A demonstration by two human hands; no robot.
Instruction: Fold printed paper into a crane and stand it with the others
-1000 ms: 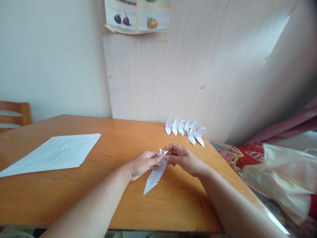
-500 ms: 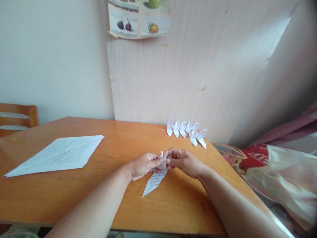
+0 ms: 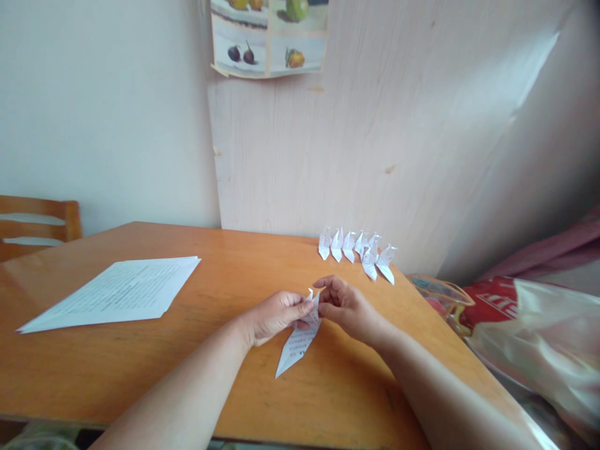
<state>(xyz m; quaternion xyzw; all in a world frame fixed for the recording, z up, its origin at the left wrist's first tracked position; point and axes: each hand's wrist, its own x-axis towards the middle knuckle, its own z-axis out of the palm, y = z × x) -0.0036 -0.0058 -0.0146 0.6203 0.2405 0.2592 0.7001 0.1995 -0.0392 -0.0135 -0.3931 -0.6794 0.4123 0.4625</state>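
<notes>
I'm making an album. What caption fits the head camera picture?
Left hand pinching a folded paper, right hand close by, small paper figures farther back on the wooden table.

The thumb and fingers of the left hand (image 3: 280,314) cover a part of the folded paper (image 3: 297,350), and its printing is too small for reading. Whether the right hand (image 3: 345,304) touches this paper, I cannot tell. At the far right, some folded figures (image 3: 349,247) partly hide one another. The text on the sheets (image 3: 112,294) at left is also too small. The picture's borders cut the fruit poster (image 3: 269,37) above, the chair (image 3: 72,220) at left, and both forearms (image 3: 187,375) near. At right, the pale bag (image 3: 539,337) is cut and the pink cloth (image 3: 553,250) is blurred.
</notes>
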